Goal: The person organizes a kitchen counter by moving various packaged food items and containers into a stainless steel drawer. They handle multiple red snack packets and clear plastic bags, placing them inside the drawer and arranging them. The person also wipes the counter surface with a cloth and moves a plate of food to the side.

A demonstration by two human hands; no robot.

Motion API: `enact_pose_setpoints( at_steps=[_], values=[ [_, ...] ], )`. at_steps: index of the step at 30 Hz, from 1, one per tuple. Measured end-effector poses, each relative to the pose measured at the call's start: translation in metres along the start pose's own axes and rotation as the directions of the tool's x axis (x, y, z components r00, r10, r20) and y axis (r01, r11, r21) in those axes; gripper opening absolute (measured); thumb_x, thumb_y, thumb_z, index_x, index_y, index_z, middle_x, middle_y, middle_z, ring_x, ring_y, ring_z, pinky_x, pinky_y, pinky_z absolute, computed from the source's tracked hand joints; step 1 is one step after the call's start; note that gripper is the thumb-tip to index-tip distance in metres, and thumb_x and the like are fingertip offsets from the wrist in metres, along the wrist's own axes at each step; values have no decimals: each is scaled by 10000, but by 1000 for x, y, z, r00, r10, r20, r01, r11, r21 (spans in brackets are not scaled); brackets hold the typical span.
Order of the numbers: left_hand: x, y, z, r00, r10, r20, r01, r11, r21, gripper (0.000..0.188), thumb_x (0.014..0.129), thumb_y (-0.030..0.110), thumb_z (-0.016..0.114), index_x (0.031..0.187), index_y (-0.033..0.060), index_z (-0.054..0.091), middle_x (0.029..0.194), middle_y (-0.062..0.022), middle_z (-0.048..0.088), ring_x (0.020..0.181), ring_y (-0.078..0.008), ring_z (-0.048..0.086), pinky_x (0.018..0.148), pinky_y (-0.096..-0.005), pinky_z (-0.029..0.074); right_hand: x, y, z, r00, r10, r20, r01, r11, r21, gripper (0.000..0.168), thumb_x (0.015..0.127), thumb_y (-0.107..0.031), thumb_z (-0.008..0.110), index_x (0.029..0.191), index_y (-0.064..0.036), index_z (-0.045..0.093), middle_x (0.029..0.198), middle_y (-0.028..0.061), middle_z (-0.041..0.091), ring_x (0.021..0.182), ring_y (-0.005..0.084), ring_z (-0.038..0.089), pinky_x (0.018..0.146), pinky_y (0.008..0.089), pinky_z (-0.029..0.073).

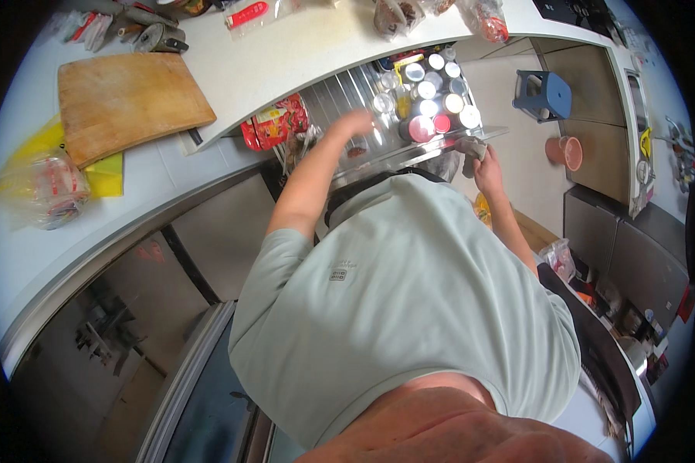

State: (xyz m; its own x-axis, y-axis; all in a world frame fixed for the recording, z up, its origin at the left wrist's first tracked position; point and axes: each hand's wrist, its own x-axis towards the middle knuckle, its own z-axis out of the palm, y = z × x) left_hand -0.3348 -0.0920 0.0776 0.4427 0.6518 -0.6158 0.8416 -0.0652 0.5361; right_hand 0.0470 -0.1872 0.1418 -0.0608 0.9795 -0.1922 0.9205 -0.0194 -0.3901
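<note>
A pulled-out metal drawer (347, 87) lies before me under the counter. My left hand (356, 123) hovers over or inside it, blurred, so I cannot tell if anything is in its fingers. Just below that hand, a small reddish-brown item (357, 151) rests on the drawer floor. Several lidded jars (425, 89) stand packed in the right half, near a clear jar (383, 102). Red printed food packets (277, 121) fill the left end. At the drawer's front right corner, my right hand (487, 168) grips a grey cloth (472, 147).
A wooden cutting board (133, 104) lies on the white counter (255, 63) at left, beside a plastic-wrapped package (58, 185). Bagged food (398, 17) sits at the counter's back. A blue stool (543, 95) and an orange bin (564, 153) stand on the floor to the right.
</note>
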Motion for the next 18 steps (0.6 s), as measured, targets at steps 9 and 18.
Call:
enact_pose_setpoints(
  at_steps=[9,18],
  values=[
    [-5,166,-240,704,-407,-583,202,901,-385,419,844,390,524,922,9,683,908,-223,660,879,-348,642,780,-435,489,46,45,63,910,82,407,-27,990,-137,499,859,-273,525,1284,-27,435,1297,257,442,1131,381,508,960,427,423],
    [-8,65,-173,675,-306,-672,286,947,-144,592,802,560,514,913,2,678,818,-270,642,842,-369,647,745,-440,495,33,66,62,942,-36,333,43,999,-13,360,902,-265,475,1175,-34,511,1312,258,445,1197,394,443,964,443,409]
  ],
)
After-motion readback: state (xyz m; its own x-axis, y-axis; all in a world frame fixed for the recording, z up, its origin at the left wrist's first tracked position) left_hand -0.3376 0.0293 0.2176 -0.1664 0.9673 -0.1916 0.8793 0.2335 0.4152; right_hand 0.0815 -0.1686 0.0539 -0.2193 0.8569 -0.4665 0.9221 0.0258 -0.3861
